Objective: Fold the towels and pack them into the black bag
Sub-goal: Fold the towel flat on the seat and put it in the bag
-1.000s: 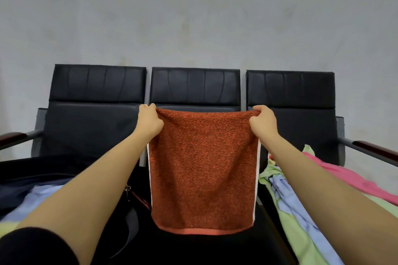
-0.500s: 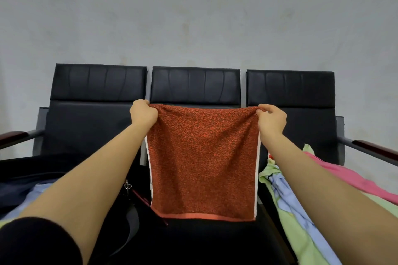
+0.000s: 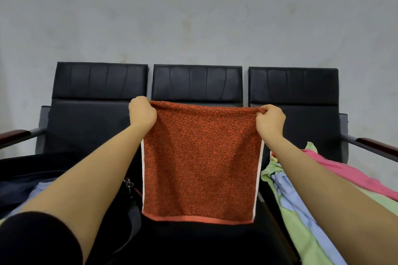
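Head view: both hands, left hand and right hand, have spread the pinched orange towel wider and taut, likely squaring it for another fold.

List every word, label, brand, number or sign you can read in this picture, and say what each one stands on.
None: no readable text shows anywhere in the view.
The orange towel, held up by the left hand and right hand, shows no tag or print.
The black chairs, the wall and the pile of towels bear no lettering.
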`<control>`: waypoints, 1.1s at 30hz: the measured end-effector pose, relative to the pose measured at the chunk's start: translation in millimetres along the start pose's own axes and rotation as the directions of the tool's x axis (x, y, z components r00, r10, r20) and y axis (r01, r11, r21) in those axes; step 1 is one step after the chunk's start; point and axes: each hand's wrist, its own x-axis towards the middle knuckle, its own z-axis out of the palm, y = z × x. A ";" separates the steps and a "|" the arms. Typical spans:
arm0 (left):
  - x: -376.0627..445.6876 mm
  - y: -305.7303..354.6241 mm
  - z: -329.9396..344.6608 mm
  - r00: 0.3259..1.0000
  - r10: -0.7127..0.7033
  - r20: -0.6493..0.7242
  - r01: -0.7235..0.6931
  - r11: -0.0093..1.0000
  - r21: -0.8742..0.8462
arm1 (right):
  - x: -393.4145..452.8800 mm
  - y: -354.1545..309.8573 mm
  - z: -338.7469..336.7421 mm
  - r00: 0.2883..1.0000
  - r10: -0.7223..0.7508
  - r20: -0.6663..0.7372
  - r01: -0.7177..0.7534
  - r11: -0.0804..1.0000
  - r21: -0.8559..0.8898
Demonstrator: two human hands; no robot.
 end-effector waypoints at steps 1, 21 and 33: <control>-0.4 -1.5 2.7 1.000 0.008 -0.002 -0.008 0.999 0.039 | 0.1 3.5 1.6 1.000 -0.012 -0.006 0.012 0.999 -0.034; -25.8 -22.8 42.7 0.967 -0.123 0.223 0.100 0.988 0.114 | -7.0 42.5 17.7 0.988 0.107 0.114 -0.090 0.986 -0.142; -18.4 -45.4 121.9 0.813 -0.313 0.491 0.538 0.728 -0.426 | 12.1 78.9 73.5 0.831 0.430 0.353 -0.545 0.758 0.358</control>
